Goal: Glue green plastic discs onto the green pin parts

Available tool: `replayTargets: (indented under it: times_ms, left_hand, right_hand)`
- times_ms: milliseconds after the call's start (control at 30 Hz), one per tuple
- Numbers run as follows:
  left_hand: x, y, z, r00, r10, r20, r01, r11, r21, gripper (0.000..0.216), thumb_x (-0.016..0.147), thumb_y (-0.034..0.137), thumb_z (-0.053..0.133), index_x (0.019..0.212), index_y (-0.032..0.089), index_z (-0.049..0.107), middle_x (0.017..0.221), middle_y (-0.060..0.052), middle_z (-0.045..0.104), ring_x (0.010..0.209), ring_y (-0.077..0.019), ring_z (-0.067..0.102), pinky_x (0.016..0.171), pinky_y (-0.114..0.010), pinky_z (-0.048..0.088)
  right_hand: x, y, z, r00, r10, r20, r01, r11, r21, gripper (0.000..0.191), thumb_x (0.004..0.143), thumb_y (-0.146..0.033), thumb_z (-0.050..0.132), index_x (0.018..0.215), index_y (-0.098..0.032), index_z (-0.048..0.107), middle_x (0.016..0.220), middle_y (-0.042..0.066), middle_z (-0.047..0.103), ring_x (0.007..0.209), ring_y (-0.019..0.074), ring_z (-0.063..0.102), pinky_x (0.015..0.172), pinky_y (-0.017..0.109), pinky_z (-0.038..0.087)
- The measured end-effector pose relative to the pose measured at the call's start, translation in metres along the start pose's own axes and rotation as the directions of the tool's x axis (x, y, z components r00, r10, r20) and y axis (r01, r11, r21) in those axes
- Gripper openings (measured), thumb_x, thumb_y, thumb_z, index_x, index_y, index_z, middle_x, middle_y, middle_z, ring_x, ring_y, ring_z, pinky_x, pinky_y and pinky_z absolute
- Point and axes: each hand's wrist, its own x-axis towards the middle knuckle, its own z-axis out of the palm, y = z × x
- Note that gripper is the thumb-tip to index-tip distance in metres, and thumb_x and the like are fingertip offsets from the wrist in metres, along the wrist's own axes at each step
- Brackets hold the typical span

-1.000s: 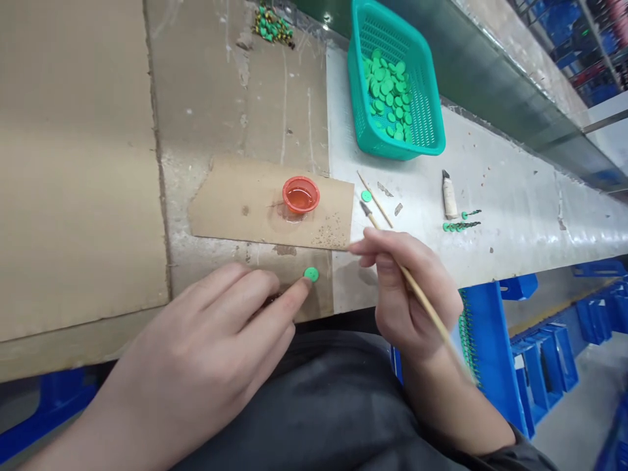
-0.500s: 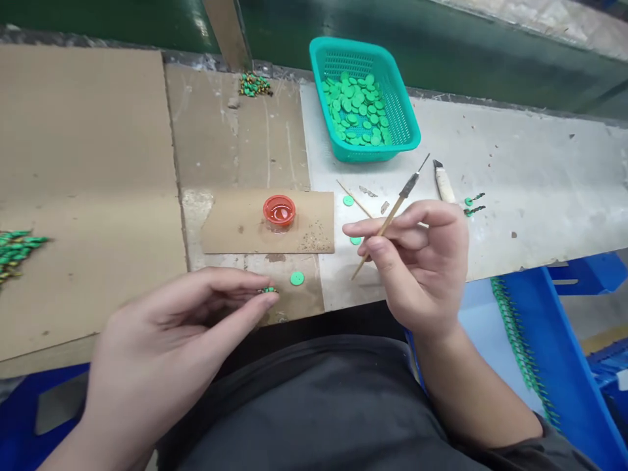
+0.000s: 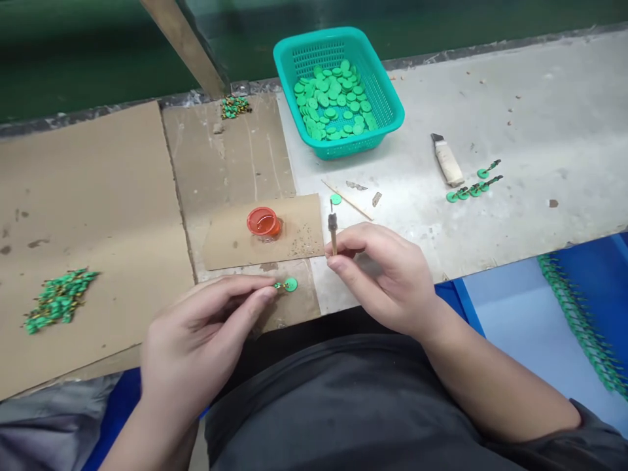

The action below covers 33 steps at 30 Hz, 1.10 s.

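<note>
My left hand (image 3: 203,327) pinches a small green piece (image 3: 279,285) at its fingertips, right beside a flat green disc (image 3: 291,284) lying on the brown cardboard. My right hand (image 3: 385,275) grips a thin wooden-handled tool (image 3: 333,235) upright between thumb and fingers, its dark tip pointing up. Ahead of it lie a loose green disc (image 3: 335,199) and a thin bamboo stick (image 3: 347,200). A red cap of clear liquid (image 3: 263,222) stands on a cardboard scrap (image 3: 304,245) left of my right hand.
A teal mesh basket (image 3: 375,124) holds several green discs at the back. A white-handled knife (image 3: 447,162) and green assembled pieces (image 3: 473,188) lie on the pale bench to the right. A green heap (image 3: 57,301) sits on cardboard at left, and green strings (image 3: 579,320) lie in a blue bin.
The view has swung level and back. My left hand has brought the small green piece against the disc. My right hand has turned the tool upright.
</note>
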Motion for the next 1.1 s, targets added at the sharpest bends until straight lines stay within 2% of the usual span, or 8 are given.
replayTargets:
  times_ms: [100,167,300,467,633,833,1000,1100]
  left_hand:
    - [0.002,-0.002,-0.002,0.993,0.106,0.045,-0.111,0.987,0.119,0.017,0.127,0.036,0.069,0.124,0.033,0.086,0.118,0.009,0.086,0.1,-0.021,0.087,0.098,-0.036,0.081]
    - [0.002,-0.002,-0.003,0.988,0.131,0.079,-0.143,0.976,0.164,0.019,0.128,0.03,0.066,0.127,0.032,0.084,0.122,0.007,0.086,0.102,-0.0206,0.087,0.1,-0.037,0.079]
    - [0.0,0.002,-0.001,0.99,0.126,0.065,-0.136,0.97,0.203,0.017,0.128,0.029,0.067,0.128,0.033,0.084,0.127,0.003,0.086,0.108,-0.0204,0.085,0.103,-0.041,0.073]
    - [0.001,0.008,0.0,0.989,0.137,0.059,-0.147,0.966,0.215,0.016,0.129,0.028,0.068,0.129,0.034,0.082,0.122,0.004,0.084,0.107,-0.0189,0.082,0.106,-0.038,0.069]
    - [0.003,0.009,-0.001,0.98,0.182,0.081,-0.196,0.948,0.249,0.016,0.127,0.025,0.068,0.129,0.032,0.082,0.124,0.002,0.085,0.108,-0.0218,0.084,0.107,-0.039,0.072]
    - [0.002,0.023,0.001,0.962,0.257,0.089,-0.272,0.911,0.309,0.016,0.126,0.017,0.07,0.131,0.029,0.079,0.123,0.003,0.085,0.111,-0.0195,0.083,0.109,-0.035,0.071]
    - [0.0,0.039,0.006,0.958,0.275,0.079,-0.285,0.89,0.356,0.018,0.122,0.008,0.073,0.128,0.025,0.076,0.123,0.0,0.084,0.109,-0.0192,0.082,0.113,-0.038,0.07]
    - [-0.001,0.043,0.009,0.954,0.286,0.086,-0.297,0.885,0.359,0.018,0.122,0.009,0.072,0.128,0.025,0.077,0.12,0.0,0.084,0.107,-0.02,0.082,0.111,-0.041,0.072]
  right_hand:
    - [-0.001,0.001,0.001,1.0,0.003,-0.007,-0.003,1.0,0.018,0.009,0.12,-0.016,0.074,0.118,-0.024,0.074,0.108,0.003,0.088,0.098,0.019,0.084,0.089,0.034,0.07]
    - [-0.002,0.002,0.002,1.0,-0.003,-0.012,0.003,1.0,0.021,0.008,0.121,-0.016,0.074,0.119,-0.024,0.074,0.108,0.003,0.088,0.098,0.018,0.084,0.09,0.033,0.069]
    - [-0.002,0.003,0.003,1.0,0.004,-0.022,-0.004,1.0,0.025,0.008,0.122,-0.017,0.074,0.119,-0.024,0.074,0.109,0.003,0.088,0.098,0.0178,0.083,0.09,0.033,0.069]
    - [-0.004,0.003,0.002,1.0,0.016,-0.013,-0.016,1.0,0.02,0.007,0.122,-0.018,0.073,0.12,-0.025,0.074,0.111,0.003,0.089,0.099,0.0187,0.084,0.09,0.034,0.069]
    - [-0.004,0.003,0.002,1.0,0.008,-0.018,-0.007,0.999,0.035,0.006,0.122,-0.017,0.074,0.121,-0.023,0.074,0.112,0.004,0.089,0.103,0.0184,0.085,0.094,0.033,0.07]
    - [-0.002,0.003,0.001,1.0,0.006,-0.014,-0.006,1.0,0.017,0.008,0.123,-0.018,0.072,0.12,-0.024,0.075,0.114,0.004,0.09,0.101,0.0189,0.085,0.092,0.035,0.07]
    - [-0.003,0.003,0.001,1.0,0.004,-0.004,-0.004,1.0,0.031,0.007,0.123,-0.019,0.072,0.12,-0.024,0.075,0.111,0.003,0.088,0.099,0.0183,0.083,0.091,0.034,0.069]
    - [-0.003,0.002,0.002,1.0,0.008,-0.005,-0.007,0.999,0.038,0.006,0.123,-0.019,0.073,0.119,-0.024,0.075,0.11,0.002,0.088,0.099,0.0182,0.083,0.091,0.034,0.069]
